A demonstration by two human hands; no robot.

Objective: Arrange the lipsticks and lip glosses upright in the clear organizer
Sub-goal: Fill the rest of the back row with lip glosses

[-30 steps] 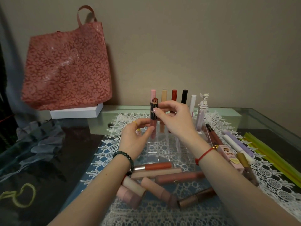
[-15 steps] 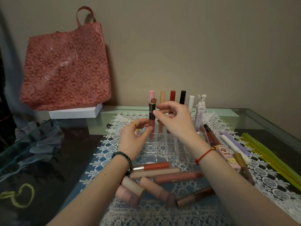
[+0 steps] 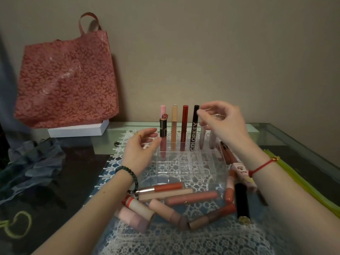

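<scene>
The clear organizer (image 3: 191, 168) sits on a lace mat. Its back row holds upright tubes: pink (image 3: 163, 109), beige (image 3: 174, 124), red (image 3: 184, 126), black "COLORKEY" (image 3: 194, 129), and two pale ones partly behind my right hand. A short dark lipstick (image 3: 163, 128) with a small figure on top stands upright at the organizer's left end, in front of the pink tube. My left hand (image 3: 139, 150) is beside it, fingers apart, holding nothing. My right hand (image 3: 220, 122) hovers above the back row, empty. Several lipsticks and glosses (image 3: 184, 199) lie flat in front.
A pink floral bag (image 3: 66, 83) stands on a white box (image 3: 77, 129) at the back left. Grey cloth (image 3: 31, 162) lies left. More tubes (image 3: 241, 170) lie right of the organizer, with yellow-green strips (image 3: 301, 183) near the glass table's right edge.
My right hand let go of the dark lipstick, which now stands upright at the organizer's left end, and moved up and to the right. My left hand opened beside it.
</scene>
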